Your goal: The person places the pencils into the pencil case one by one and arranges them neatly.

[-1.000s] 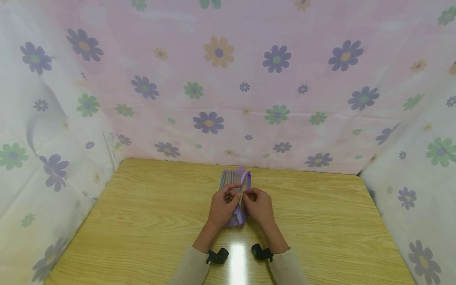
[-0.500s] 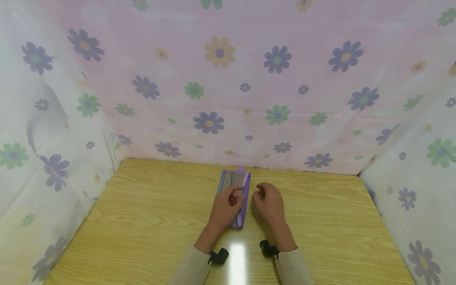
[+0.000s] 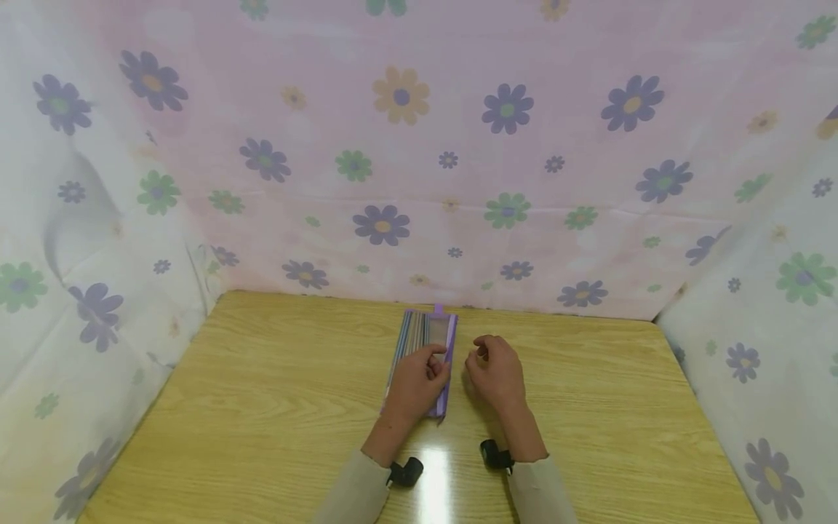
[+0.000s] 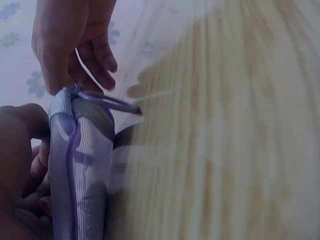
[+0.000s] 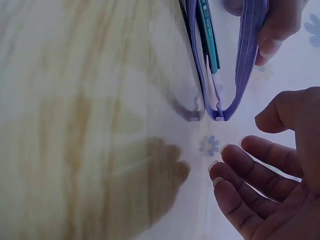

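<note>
A purple see-through mesh pencil case [image 3: 438, 329] lies lengthwise near the back of the table, with several pencils [image 3: 415, 333] along its left side. My left hand [image 3: 416, 382] lies over its front half and pinches its right, zipped edge between thumb and finger. From the right wrist view, the two zip edges of the pencil case [image 5: 250, 45] stand apart, and a teal pencil [image 5: 209, 40] shows inside. Just right of the case hovers my right hand [image 3: 499, 375], fingers loosely bent and holding nothing. A thin purple strip [image 4: 112, 102] sticks out from the case's end.
The wood-grain table [image 3: 275, 393] runs back to a flowered cloth [image 3: 393, 182], which also rises at both sides. Dark wrist cameras [image 3: 407, 473] sit on both cuffs. A purple tab [image 3: 439, 308] at the case's far end points toward the cloth.
My right hand has let go of the case's edge and drawn away to the right. The lifted purple edge has come down flatter, and the case has shifted slightly left under my left hand.
</note>
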A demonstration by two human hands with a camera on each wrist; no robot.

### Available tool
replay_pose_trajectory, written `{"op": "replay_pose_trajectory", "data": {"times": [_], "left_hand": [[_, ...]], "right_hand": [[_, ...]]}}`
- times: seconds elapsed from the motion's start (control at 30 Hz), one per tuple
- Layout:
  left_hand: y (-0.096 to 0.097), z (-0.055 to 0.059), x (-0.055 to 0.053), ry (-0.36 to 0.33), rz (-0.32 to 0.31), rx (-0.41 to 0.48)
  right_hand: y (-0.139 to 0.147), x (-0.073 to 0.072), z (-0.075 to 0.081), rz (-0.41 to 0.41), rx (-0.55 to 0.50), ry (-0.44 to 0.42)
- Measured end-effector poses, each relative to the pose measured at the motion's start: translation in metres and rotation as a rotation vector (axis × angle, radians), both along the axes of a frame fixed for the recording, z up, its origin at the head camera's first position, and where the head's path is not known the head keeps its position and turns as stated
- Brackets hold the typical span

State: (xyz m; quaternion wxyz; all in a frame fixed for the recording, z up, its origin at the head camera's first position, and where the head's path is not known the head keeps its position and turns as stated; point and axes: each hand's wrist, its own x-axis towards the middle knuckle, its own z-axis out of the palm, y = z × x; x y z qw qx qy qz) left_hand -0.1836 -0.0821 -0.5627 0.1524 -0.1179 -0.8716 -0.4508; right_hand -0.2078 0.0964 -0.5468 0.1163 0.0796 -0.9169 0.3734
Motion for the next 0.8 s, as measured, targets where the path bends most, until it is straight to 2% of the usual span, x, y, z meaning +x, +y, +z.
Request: {"op": "replay_pose_trajectory", "data": {"times": [0.17,0.5,0.7,0.8], "left_hand": [[0.006,-0.001,-0.001,-0.001,0.032,-0.055],[0.019,0.002,-0.005,-0.016,0.078,-0.097],[0.025,0.006,-0.003,-0.079,0.099,-0.183],[0.026,0.005,-0.002,-0.079,0.101,-0.255]], "right_hand": [[0.001,-0.001,-0.002,0.01,0.004,-0.024],[0.0,-0.002,-0.001,0.026,0.027,-0.001],[0.0,-0.001,0.0,0.023,0.039,0.008],[0.001,0.0,0.0,0.022,0.046,0.0]]}}
